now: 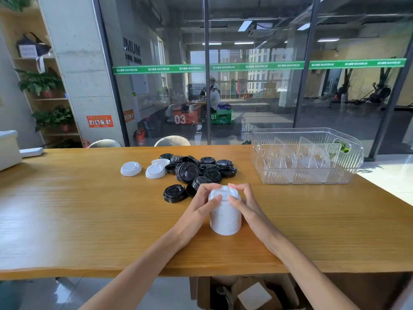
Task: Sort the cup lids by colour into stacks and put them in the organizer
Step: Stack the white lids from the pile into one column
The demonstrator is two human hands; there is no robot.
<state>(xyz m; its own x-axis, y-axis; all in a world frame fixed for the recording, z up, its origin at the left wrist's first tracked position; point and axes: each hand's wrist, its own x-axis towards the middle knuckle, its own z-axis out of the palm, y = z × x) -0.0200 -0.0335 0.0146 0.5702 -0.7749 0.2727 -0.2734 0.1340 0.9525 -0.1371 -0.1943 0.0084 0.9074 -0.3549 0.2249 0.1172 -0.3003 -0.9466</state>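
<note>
So we're sitting with both hands wrapped around one tall white stack (225,214) of lids, standing upright on the wooden table (89,220) right in front of us. Our left hand (201,206) is cupping its left side and our right hand (243,205) its right side, fingers curled in narrow and pressing on the top lid's rim, thumbs resting on the near edge. The stack's long axis is running straight up, and it's sitting dead centre between the hands, so neither one is really nearer.

What matters for the next move, we're guessing: the clear organizer (348,173) is sitting up and to the right, well apart from the stack, so the right hand has the shorter reach. It's looking empty, with dividers splitting it into compartments.

Counting what's left: three loose white lids (131,168) are lying to the left of the pile, and the black lids (188,172) are sitting in one jumbled heap just beyond our fingers, roughly a dozen or more, too overlapped to count exactly. One black lid (175,193) is lying on its own near the left hand.
</note>
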